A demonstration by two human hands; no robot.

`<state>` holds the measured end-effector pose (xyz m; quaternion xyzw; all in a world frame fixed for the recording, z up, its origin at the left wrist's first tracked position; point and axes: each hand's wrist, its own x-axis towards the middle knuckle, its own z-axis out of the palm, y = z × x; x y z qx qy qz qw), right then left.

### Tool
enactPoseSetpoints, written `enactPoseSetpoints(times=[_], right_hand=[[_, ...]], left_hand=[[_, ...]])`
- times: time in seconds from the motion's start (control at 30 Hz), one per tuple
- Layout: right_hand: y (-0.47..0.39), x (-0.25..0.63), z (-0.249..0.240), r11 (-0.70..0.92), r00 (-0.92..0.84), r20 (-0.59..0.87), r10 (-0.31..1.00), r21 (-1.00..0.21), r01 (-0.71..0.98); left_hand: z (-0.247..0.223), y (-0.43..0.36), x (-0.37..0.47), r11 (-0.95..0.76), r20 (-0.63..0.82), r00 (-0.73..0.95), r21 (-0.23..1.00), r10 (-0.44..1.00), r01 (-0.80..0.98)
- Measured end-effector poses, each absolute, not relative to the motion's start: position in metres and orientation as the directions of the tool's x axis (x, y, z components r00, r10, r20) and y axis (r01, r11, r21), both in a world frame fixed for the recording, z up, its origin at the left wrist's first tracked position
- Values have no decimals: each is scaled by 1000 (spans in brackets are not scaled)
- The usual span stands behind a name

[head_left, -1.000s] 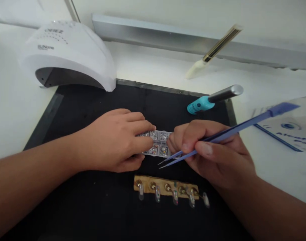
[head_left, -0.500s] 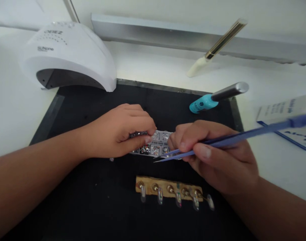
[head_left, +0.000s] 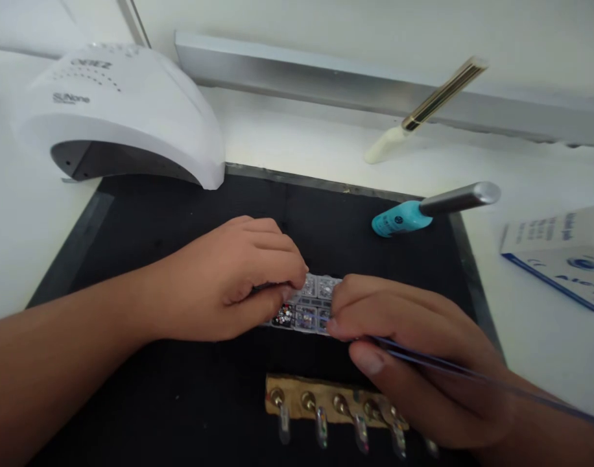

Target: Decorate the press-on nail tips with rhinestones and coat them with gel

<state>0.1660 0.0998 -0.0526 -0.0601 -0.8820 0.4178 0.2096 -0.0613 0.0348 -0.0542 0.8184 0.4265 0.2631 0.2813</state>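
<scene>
A clear compartment box of rhinestones (head_left: 307, 317) lies on the black mat. My left hand (head_left: 238, 285) covers its left part, thumb and fingertips closed on it. My right hand (head_left: 418, 357) is at the box's right end, fingers bent round blue-purple tweezers (head_left: 447, 368). The shaft runs back to the lower right, and the tips are hard to make out among the stones. Below, a wooden strip (head_left: 321, 389) bears several clear nail tips (head_left: 322, 428) on metal posts. My right hand hides its right end in part.
A white nail lamp (head_left: 146, 110) stands at the back left. A turquoise bottle (head_left: 399, 218) with a silver cap is at the mat's back right. Behind it is a cream bottle (head_left: 387, 144) with a gold cap. A white-blue box (head_left: 559, 253) sits at the right.
My right hand has turned palm-down, and the tweezers' back end has swung from upper right to lower right. My left hand stays on the box. The view has shifted slightly.
</scene>
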Motion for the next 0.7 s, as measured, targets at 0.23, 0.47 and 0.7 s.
enactPoseSetpoints(times=[0.23,0.47,0.7], right_hand=[[103,163,-55,699,-901,358,245,-709,-91],[100,163,-54,767,-896,384,224,-636,-81],[97,160,-52,793,-897,389,212,-605,-75]], left_hand=[[-55,36,-61,-463,196,485,715,852,524],[-57,34,-61,-466,211,481,724,851,508],[-58,36,-60,-470,215,476,713,853,520]])
